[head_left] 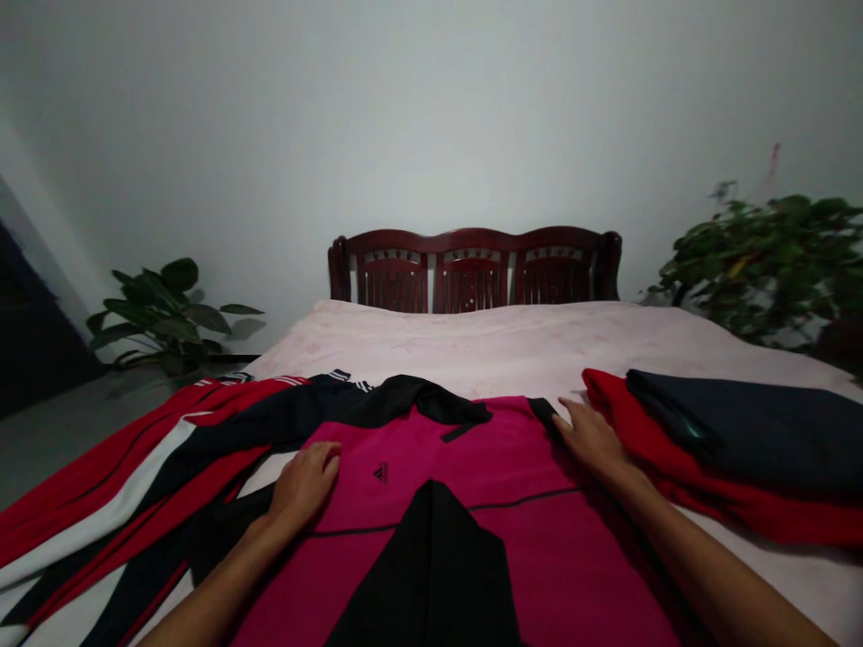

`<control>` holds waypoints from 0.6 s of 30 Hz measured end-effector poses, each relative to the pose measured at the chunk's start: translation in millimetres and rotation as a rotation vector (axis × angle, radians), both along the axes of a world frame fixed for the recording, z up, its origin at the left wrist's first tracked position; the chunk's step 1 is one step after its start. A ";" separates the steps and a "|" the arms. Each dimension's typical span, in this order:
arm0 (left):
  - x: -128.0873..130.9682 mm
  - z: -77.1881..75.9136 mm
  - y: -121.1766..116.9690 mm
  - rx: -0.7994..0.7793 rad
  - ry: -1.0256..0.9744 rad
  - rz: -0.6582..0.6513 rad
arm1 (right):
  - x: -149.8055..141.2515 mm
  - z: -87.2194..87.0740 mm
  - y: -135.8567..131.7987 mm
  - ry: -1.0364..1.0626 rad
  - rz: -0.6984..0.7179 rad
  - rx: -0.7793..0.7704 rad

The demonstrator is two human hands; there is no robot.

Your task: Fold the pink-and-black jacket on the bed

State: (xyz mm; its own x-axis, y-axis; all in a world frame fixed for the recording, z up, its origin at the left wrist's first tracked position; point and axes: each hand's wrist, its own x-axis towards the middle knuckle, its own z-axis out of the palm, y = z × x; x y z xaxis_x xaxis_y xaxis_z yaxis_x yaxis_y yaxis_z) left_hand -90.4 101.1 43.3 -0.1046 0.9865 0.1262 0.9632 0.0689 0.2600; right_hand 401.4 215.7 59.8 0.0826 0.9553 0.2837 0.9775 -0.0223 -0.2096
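Single head-worn view facing forward and down, close above the left hand and right hand, toward the wooden headboard

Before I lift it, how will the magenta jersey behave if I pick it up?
The magenta jersey looks thin and floppy: it lies in soft creases under your left hand and right hand, so it will likely sag when lifted. It's probably light for its size. Its smooth sheen suggests it could slide on the bedspread.

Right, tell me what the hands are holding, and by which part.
Nothing looks gripped: the left hand rests open on the front of the magenta Adidas jersey, and the right hand lies open near its shoulder.
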 end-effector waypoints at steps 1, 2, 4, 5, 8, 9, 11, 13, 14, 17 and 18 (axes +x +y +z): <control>-1.0 -2.2 7.7 0.039 0.001 0.007 | -4.3 0.7 14.0 0.006 -0.024 0.002; -2.1 -6.9 14.5 0.067 0.014 0.028 | -8.8 0.0 26.5 0.017 -0.043 -0.020; -5.3 -21.3 24.2 0.068 0.059 0.107 | -16.3 -4.9 44.8 0.024 -0.033 -0.091; -7.4 -29.4 27.1 0.051 0.080 0.148 | -18.7 -8.2 50.4 0.010 -0.011 -0.126; -16.4 -46.0 31.1 0.021 0.062 0.170 | -20.4 -16.2 56.3 -0.052 0.032 -0.181; -20.2 -47.1 32.2 0.035 0.010 0.159 | -20.9 -16.6 56.5 -0.061 0.019 -0.185; -28.4 -42.2 36.5 0.075 -0.135 0.152 | -26.1 -12.4 56.7 -0.079 -0.012 -0.176; -36.9 -31.6 45.3 0.099 -0.251 0.180 | -40.3 -2.1 58.1 -0.091 0.006 -0.141; -41.2 -25.8 51.6 0.101 -0.282 0.206 | -51.0 4.3 59.2 -0.093 0.040 -0.118; -52.8 -13.1 74.5 0.087 -0.320 0.278 | -90.5 22.4 62.3 -0.085 0.195 -0.090; -55.8 -11.0 82.3 0.077 -0.339 0.292 | -103.8 26.5 62.6 -0.084 0.241 -0.108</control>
State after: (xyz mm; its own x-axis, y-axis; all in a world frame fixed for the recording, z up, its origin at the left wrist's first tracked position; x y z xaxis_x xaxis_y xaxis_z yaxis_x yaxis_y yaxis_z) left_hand -146.2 183.4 32.3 -0.4249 0.8987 0.1088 0.7661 0.2929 0.5721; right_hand 297.7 278.3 86.4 -0.1704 0.9697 0.1751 0.9712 0.1953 -0.1363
